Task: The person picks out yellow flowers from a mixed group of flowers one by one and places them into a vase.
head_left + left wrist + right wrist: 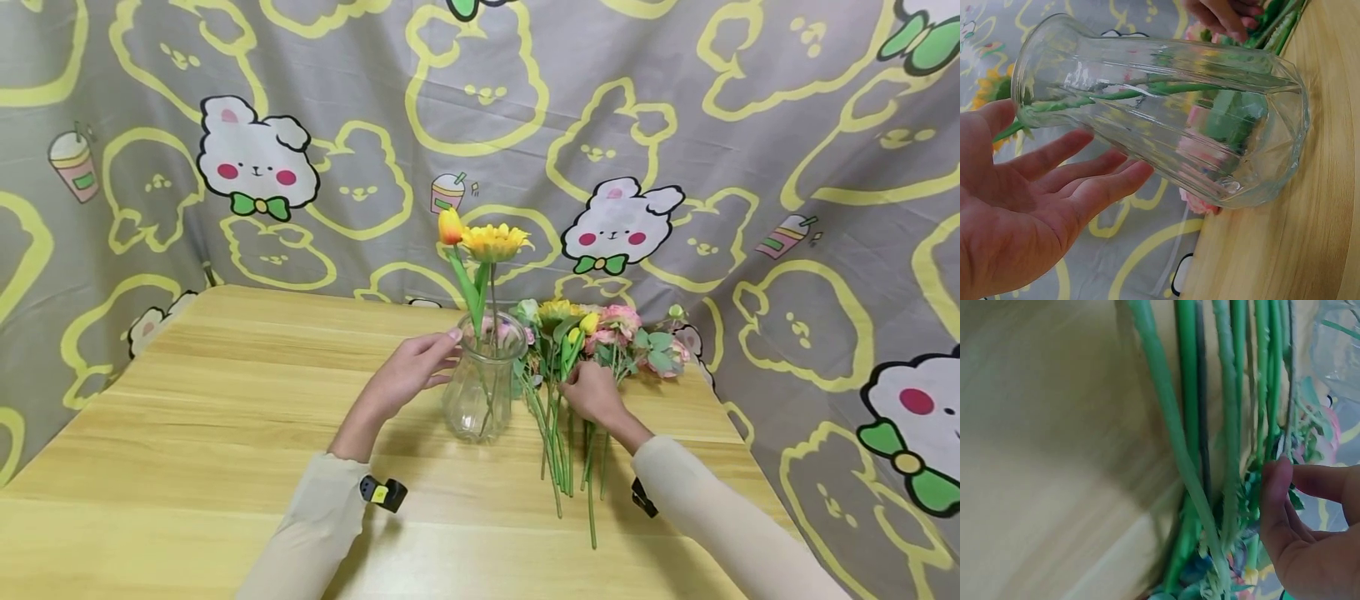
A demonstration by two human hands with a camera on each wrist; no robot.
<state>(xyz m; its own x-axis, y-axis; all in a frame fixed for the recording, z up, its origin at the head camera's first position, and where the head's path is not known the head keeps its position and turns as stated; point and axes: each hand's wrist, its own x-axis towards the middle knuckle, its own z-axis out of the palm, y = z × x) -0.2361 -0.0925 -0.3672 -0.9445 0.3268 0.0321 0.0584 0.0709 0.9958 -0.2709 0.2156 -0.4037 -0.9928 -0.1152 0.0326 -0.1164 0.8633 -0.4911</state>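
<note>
A clear glass vase (pixel 477 400) stands upright on the table, holding an orange-red tulip (pixel 451 227) and a yellow sunflower-like bloom (pixel 495 242). My left hand (pixel 411 371) is at its left side, thumb at the rim and loosely straight fingers along the glass; the left wrist view shows the same hand (pixel 1041 194) beside the vase (pixel 1166 112). To the right of the vase, my right hand (pixel 596 393) reaches into a pile of artificial flowers. Thumb and forefinger of that hand (pixel 1310 519) pinch a thin green stem, near yellow tulips (pixel 590 323).
Pink blooms (pixel 619 322) and green leaves (pixel 660 352) lie toward the back right, with several green stems (pixel 558 467) pointing to the front. The wooden table (pixel 225 433) ends at a grey curtain (pixel 360 100) with rabbit prints, behind and at both sides.
</note>
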